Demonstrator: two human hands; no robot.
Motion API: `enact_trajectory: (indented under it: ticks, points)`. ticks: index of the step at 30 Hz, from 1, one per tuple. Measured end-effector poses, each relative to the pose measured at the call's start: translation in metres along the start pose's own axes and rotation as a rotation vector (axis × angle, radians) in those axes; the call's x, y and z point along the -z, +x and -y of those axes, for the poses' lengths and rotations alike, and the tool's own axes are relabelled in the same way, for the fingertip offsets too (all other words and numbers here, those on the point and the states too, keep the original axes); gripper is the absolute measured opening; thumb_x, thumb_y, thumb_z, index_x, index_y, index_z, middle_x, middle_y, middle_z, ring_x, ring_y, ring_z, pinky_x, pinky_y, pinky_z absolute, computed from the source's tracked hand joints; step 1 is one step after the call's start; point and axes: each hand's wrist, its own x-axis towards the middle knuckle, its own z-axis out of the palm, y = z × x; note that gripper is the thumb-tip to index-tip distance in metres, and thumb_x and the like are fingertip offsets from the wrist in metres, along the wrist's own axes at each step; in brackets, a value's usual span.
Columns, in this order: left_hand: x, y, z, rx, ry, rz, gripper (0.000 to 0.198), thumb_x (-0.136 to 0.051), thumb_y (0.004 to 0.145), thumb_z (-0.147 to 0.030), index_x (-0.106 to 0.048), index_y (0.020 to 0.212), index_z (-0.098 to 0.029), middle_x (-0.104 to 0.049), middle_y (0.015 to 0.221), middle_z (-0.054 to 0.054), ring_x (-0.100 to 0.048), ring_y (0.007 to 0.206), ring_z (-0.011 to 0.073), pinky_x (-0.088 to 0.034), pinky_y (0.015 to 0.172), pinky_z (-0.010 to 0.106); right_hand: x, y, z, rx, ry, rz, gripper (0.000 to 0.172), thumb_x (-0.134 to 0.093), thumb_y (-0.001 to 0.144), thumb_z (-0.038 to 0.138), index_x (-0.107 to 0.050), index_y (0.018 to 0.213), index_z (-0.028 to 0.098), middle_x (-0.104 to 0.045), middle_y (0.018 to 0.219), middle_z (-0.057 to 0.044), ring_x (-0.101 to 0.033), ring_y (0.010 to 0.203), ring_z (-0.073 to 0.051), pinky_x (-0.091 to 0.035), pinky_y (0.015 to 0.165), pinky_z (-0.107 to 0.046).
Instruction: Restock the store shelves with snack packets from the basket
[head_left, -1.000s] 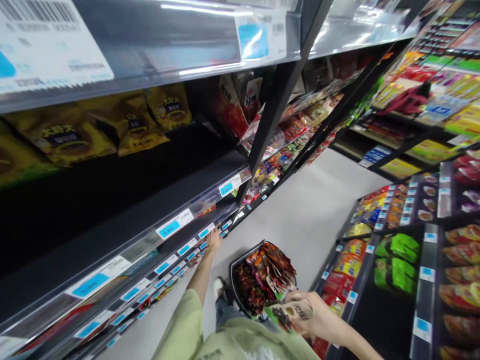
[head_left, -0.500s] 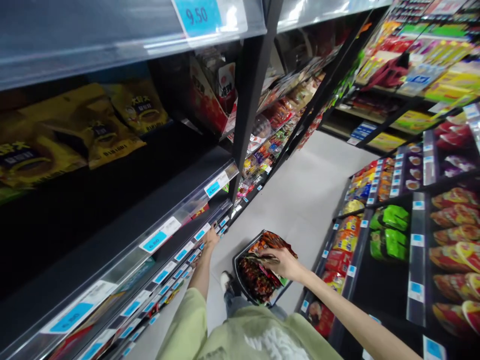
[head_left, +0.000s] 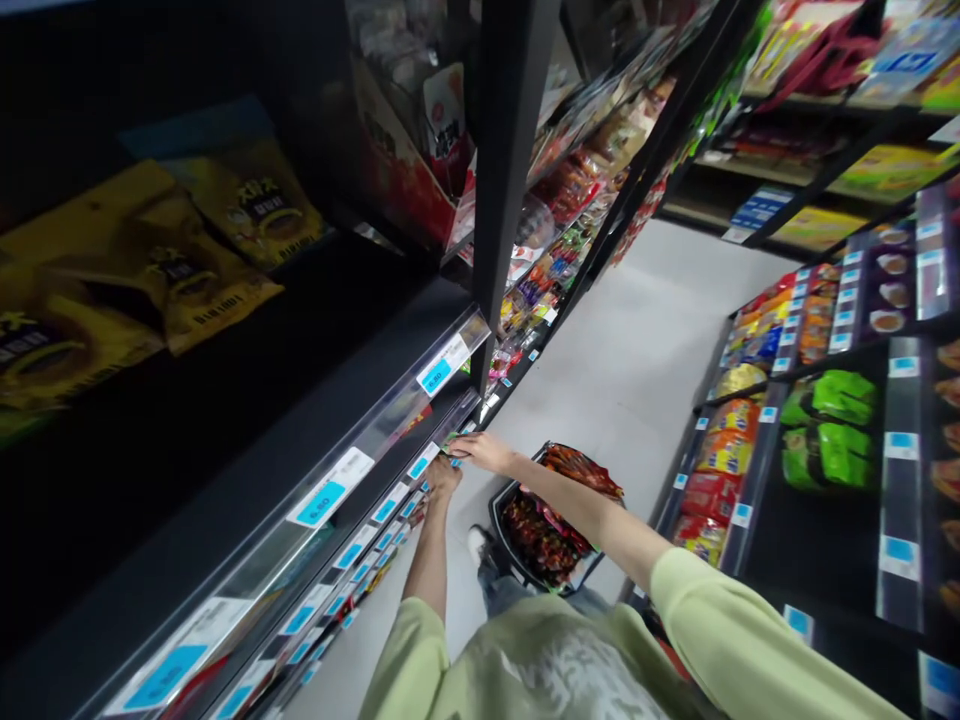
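My right hand [head_left: 484,452] reaches across to the left shelving and pinches a thin snack packet [head_left: 452,441], of which only a green edge shows at the shelf front. Just below it, my left hand [head_left: 442,478] rests at the edge of a lower shelf [head_left: 390,505], its fingers hidden behind the price rail. A dark basket [head_left: 504,520] heaped with red and brown snack packets [head_left: 577,468] stands on the floor by my feet, under my right forearm.
Yellow bags [head_left: 217,225] lie on the upper left shelf, above a rail of blue price tags [head_left: 322,498]. A black upright post [head_left: 501,190] divides the shelving. Opposite shelves on the right hold green packets [head_left: 829,425] and other snacks. Grey aisle floor [head_left: 637,360] runs ahead.
My right hand has left the basket and swung left to the shelf front, next to my left hand. The view has tilted further down.
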Motion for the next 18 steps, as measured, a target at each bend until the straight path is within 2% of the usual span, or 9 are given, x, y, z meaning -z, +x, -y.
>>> enact_trajectory:
  ticks: [5,8,10,13,16,18]
  points:
    - [-0.004,0.001,0.0,-0.067,0.04,0.009,0.031,-0.054,0.087,-0.025,-0.074,0.105,-0.01,-0.074,0.106,0.018,-0.065,0.111,0.0289,-0.042,0.101,0.037,-0.02,0.017,0.004,-0.03,-0.084,0.068,0.022,-0.055,0.097,0.023,-0.067,0.116,0.024,-0.075,0.107,-0.005,-0.069,0.099,-0.017,-0.048,0.08,-0.024]
    - [-0.006,0.003,0.002,-0.092,0.047,-0.017,0.032,-0.057,0.084,-0.024,-0.071,0.109,-0.009,-0.073,0.109,0.018,-0.064,0.11,0.0283,-0.043,0.098,0.036,-0.025,0.027,-0.001,-0.099,-0.129,0.093,0.019,-0.057,0.096,0.023,-0.069,0.111,0.021,-0.075,0.101,-0.008,-0.07,0.091,-0.019,-0.048,0.074,-0.025]
    - [-0.007,0.004,0.003,-0.1,0.055,-0.045,0.04,-0.059,0.083,-0.024,-0.066,0.118,-0.006,-0.07,0.116,0.02,-0.063,0.113,0.0285,-0.043,0.098,0.035,-0.024,0.032,-0.007,-0.144,-0.158,0.105,0.019,-0.056,0.096,0.023,-0.07,0.108,0.018,-0.075,0.099,-0.011,-0.07,0.087,-0.021,-0.049,0.072,-0.027]
    - [-0.008,0.003,0.004,-0.112,0.073,-0.085,0.05,-0.059,0.082,-0.023,-0.059,0.129,-0.003,-0.065,0.125,0.021,-0.059,0.119,0.0279,-0.041,0.102,0.035,-0.022,0.037,-0.012,-0.173,-0.196,0.124,0.019,-0.055,0.096,0.021,-0.07,0.106,0.016,-0.074,0.102,-0.013,-0.069,0.086,-0.022,-0.05,0.072,-0.029]
    - [-0.009,-0.002,0.001,-0.112,0.101,-0.122,0.05,-0.058,0.082,-0.02,-0.058,0.129,-0.003,-0.063,0.127,0.022,-0.056,0.122,0.0292,-0.038,0.105,0.037,-0.024,0.048,-0.009,-0.171,-0.224,0.132,0.017,-0.056,0.095,0.022,-0.071,0.098,0.014,-0.072,0.099,-0.014,-0.068,0.088,-0.022,-0.052,0.076,-0.031]
    - [-0.009,-0.005,-0.001,-0.102,0.123,-0.149,0.047,-0.057,0.084,-0.02,-0.06,0.128,-0.004,-0.062,0.128,0.022,-0.054,0.124,0.0308,-0.037,0.106,0.04,-0.026,0.059,-0.005,-0.149,-0.23,0.112,0.017,-0.059,0.095,0.027,-0.069,0.101,0.014,-0.071,0.103,-0.011,-0.067,0.09,-0.021,-0.054,0.08,-0.034]
